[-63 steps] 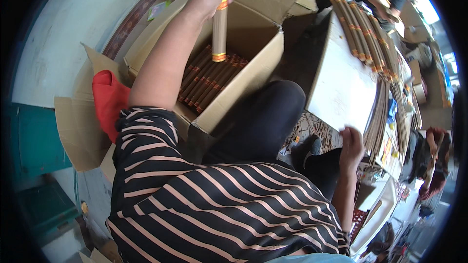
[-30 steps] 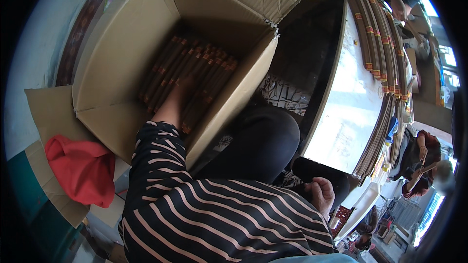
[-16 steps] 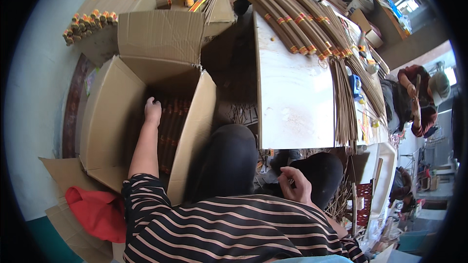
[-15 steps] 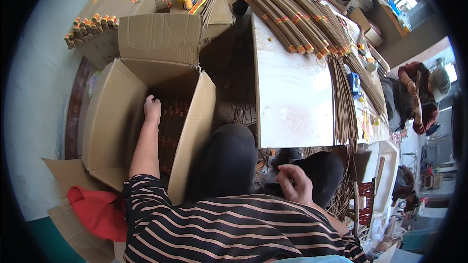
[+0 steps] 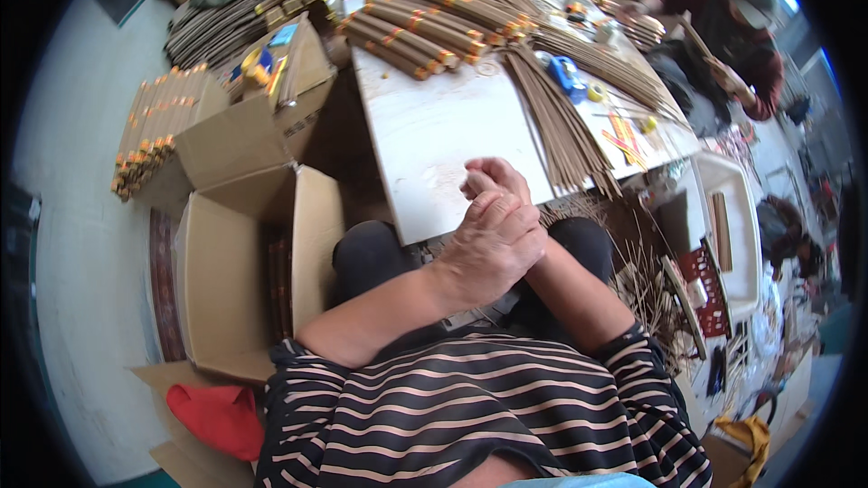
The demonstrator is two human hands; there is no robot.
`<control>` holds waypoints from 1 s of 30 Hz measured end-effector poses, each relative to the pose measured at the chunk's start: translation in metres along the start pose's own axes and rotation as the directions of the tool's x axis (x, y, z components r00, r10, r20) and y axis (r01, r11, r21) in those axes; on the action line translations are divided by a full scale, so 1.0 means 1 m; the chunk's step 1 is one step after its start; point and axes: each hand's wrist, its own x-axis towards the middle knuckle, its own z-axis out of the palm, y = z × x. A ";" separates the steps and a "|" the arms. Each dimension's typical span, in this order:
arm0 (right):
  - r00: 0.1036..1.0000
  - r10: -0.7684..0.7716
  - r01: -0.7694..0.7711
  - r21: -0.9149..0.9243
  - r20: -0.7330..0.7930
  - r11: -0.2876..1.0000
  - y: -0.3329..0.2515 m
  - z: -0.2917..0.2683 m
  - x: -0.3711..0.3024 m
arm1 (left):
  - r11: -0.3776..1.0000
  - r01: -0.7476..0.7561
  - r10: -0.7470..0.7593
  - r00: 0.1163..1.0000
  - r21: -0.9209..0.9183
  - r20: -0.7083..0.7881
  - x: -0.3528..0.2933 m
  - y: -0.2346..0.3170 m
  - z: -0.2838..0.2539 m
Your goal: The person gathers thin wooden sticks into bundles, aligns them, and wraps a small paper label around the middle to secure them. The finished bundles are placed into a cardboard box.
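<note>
Both my hands meet in front of me, above my lap and the near edge of the white table. My left hand (image 5: 495, 242) is wrapped around the wrist and back of my right hand (image 5: 500, 177). The right hand's fingers curl inward, and I see nothing in them. Bundles of thin brown sticks (image 5: 420, 29), bound with red and yellow bands, lie across the far part of the white table (image 5: 434, 140). Loose brown sticks (image 5: 556, 122) lie to their right. At my left stands an open cardboard box (image 5: 226, 280) with dark banded bundles (image 5: 280, 285) inside.
A blue tape dispenser (image 5: 567, 79) and red-yellow paper strips (image 5: 624, 142) lie on the table. More bundles (image 5: 163, 117) are stacked at the far left. A red cloth (image 5: 217, 420) hangs by the box. Another person (image 5: 723, 54) handles sticks at the right.
My left hand has come up out of the cardboard box and moved right to grasp my right hand. My right hand has risen from my lap. The view has turned rightward.
</note>
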 end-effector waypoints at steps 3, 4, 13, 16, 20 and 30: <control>0.988 -0.023 0.016 -0.048 -0.153 0.999 -0.015 -0.019 0.019 | 0.996 0.091 -0.092 0.992 -0.019 -0.084 0.021 0.023 0.023; 0.974 -0.080 0.078 -0.017 -0.212 0.997 -0.017 -0.026 0.023 | 0.987 0.083 -0.085 0.996 -0.137 -0.006 0.022 0.029 0.030; 0.907 -0.245 0.175 -0.222 -0.342 0.959 -0.015 -0.062 0.063 | 0.973 0.209 -0.221 0.964 -0.096 -0.145 0.049 0.016 0.064; 0.911 -0.247 0.260 -0.005 -0.331 0.966 -0.020 -0.080 0.075 | 0.924 0.124 -0.149 0.988 -0.362 -0.044 0.042 0.028 0.073; 0.880 -0.361 0.086 -0.646 -0.307 0.759 -0.030 -0.138 0.100 | 0.858 0.211 -0.229 0.973 -0.468 0.020 0.035 0.003 0.085; 0.952 0.037 -0.305 -0.945 -0.303 0.119 -0.013 -0.188 0.132 | 0.271 0.759 -0.644 0.600 -0.592 0.474 0.016 -0.090 0.122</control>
